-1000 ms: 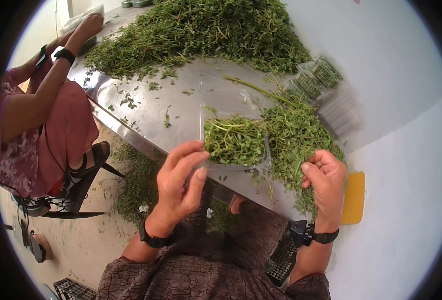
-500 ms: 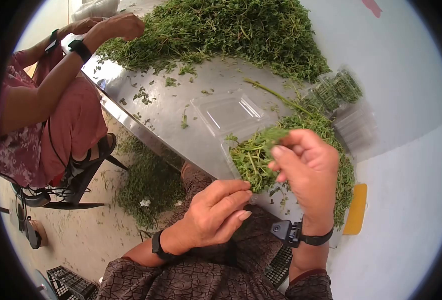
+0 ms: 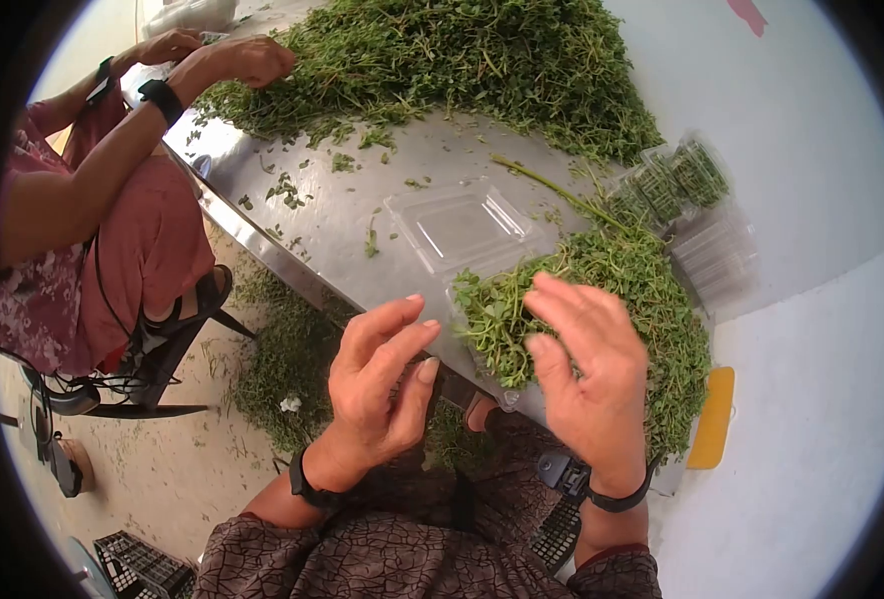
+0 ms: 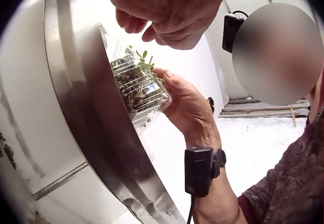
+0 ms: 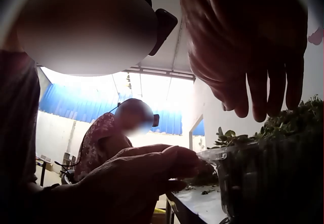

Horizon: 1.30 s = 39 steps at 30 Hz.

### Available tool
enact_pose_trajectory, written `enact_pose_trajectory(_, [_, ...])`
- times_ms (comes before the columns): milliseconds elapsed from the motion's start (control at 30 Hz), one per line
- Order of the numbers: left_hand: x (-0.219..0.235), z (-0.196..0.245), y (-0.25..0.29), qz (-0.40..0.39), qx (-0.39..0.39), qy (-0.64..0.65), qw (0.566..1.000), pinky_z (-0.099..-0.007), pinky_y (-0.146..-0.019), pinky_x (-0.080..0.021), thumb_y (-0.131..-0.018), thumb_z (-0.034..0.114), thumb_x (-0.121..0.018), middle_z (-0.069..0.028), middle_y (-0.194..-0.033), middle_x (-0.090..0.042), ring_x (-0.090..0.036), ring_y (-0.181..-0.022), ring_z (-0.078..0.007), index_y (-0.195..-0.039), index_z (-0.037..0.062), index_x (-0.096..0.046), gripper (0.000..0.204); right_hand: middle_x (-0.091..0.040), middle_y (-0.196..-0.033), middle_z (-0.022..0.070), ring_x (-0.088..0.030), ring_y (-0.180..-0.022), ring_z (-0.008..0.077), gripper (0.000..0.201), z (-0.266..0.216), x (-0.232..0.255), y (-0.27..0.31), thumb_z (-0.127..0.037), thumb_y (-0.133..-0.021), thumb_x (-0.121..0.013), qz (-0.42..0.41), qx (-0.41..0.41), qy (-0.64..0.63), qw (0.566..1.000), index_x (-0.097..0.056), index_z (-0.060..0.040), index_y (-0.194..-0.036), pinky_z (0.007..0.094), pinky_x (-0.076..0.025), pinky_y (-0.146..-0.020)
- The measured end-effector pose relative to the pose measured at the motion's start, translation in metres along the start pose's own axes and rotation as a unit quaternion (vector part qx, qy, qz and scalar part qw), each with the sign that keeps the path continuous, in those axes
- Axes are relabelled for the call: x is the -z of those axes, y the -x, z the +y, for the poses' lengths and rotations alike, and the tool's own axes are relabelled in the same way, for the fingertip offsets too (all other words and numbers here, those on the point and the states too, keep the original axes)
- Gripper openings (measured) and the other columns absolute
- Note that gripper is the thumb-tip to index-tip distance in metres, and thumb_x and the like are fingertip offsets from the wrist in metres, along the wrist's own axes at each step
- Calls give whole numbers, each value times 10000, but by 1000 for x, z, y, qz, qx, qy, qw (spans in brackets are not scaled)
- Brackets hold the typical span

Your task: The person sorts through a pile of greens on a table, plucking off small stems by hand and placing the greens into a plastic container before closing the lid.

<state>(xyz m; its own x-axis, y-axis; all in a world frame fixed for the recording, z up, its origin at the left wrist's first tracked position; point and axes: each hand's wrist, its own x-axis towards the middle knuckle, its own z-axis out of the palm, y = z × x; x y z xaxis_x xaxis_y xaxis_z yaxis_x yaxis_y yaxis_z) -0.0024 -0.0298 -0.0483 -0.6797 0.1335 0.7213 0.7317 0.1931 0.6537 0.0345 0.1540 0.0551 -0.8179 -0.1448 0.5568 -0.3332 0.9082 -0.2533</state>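
A clear plastic clamshell tray [image 3: 510, 391] full of green herb sprigs [image 3: 492, 314] sits at the near edge of the steel table [image 3: 312, 220], its empty lid [image 3: 462, 225] lying open behind it. My right hand [image 3: 577, 359] hovers over the herbs with straight, spread fingers [image 5: 253, 89] and holds nothing. My left hand [image 3: 382, 374] is just left of the tray, fingers loosely extended, fingertips [image 5: 195, 160] at the tray's rim [image 5: 215, 155]. From below, the tray [image 4: 144, 95] overhangs the table edge, with the right hand [image 4: 185, 102] against its side.
A big heap of herbs [image 3: 442, 60] covers the far table, a smaller pile [image 3: 652, 299] lies right of the tray. Filled closed trays [image 3: 677, 180] and stacked empty ones [image 3: 717, 250] stand at right. Another person's hands [image 3: 247, 55] work at far left. Crates [image 3: 147, 574] sit on the floor.
The right hand let go of the sprigs it pinched above the tray and now spreads flat over the herbs. The left hand rose from the tray's near edge to its left side.
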Motion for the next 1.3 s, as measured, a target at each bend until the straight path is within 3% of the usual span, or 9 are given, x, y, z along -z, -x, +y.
enact_pose_trajectory(100, [-6,0,3,-2,10,19,1000,-370,-826,-534,-749,-65,-683,-209,-1153,-595,-622,-1010,-328,-1101,-12,-659,357,-675,-1149,115,-566,-1136,306,324,-5,-4,10,-54,-754,-725,-69,6,-24,997,-689,-23,-1075,456,-422,-1001])
enact_pose_trajectory(600, [-20,4,-32,-53,-48,-75,995,-347,-719,-510,-710,-92,-702,-125,-983,-647,-617,-855,-250,-984,34,-698,302,-625,-1229,129,-520,-1199,324,359,-6,-14,19,-86,-790,-715,-98,19,0,995,-659,-17,-1138,516,-357,-1061])
enact_pose_trajectory(733, [-23,4,-32,-40,1,-55,998,-310,-704,-506,-756,-80,-696,-125,-996,-638,-604,-727,-196,-1015,31,-675,282,-625,-1245,144,-542,-1180,324,376,-3,-1,27,-74,-789,-716,-34,2,-14,999,-655,-11,-1154,487,-386,-1050])
enact_pose_trajectory(800, [-20,1,-26,57,49,-51,996,-280,-695,-499,-750,-85,-701,-129,-1078,-609,-583,-675,-162,-1088,23,-642,360,-650,-1209,148,-582,-1129,326,391,2,13,39,-69,-789,-720,65,-42,-10,997,-649,-3,-1168,451,-429,-1013])
enact_pose_trajectory(867, [-12,0,-26,20,45,-79,996,-262,-723,-487,-807,-29,-690,-114,-1144,-580,-580,-740,-137,-1178,1,-584,386,-689,-1082,157,-652,-971,305,351,5,17,60,-45,-809,-704,109,-63,13,992,-642,10,-1151,398,-510,-882])
enact_pose_trajectory(933, [-13,-4,-24,49,232,160,958,-255,-733,-483,-879,38,-662,-101,-1095,-601,-570,-825,-127,-1190,-37,-550,339,-701,-970,152,-676,-820,259,309,3,15,81,-22,-829,-683,143,-184,-75,970,-635,19,-1131,356,-539,-747])
enact_pose_trajectory(967, [-11,-11,-22,32,251,190,949,-252,-774,-485,-963,137,-600,-89,-1110,-594,-577,-889,-118,-1255,-55,-499,364,-695,-912,146,-670,-711,225,287,5,10,87,-11,-839,-674,157,-171,-76,970,-627,20,-1120,330,-535,-653])
enact_pose_trajectory(1200, [-17,-25,-48,56,400,371,836,-270,-792,-519,-1003,241,-558,-166,-1142,-574,-590,-950,-152,-1395,-123,-336,580,-688,-940,142,-669,-700,258,337,-13,-8,99,-8,-803,-707,118,-142,-127,975,-629,3,-1131,347,-541,-624])
enact_pose_trajectory(1300, [-18,-25,-55,65,414,370,829,-271,-790,-529,-988,241,-579,-180,-1119,-569,-590,-957,-164,-1422,-144,-252,666,-685,-943,148,-669,-743,286,374,-18,-9,99,-20,-784,-724,104,-131,-121,978,-627,-1,-1145,369,-542,-636])
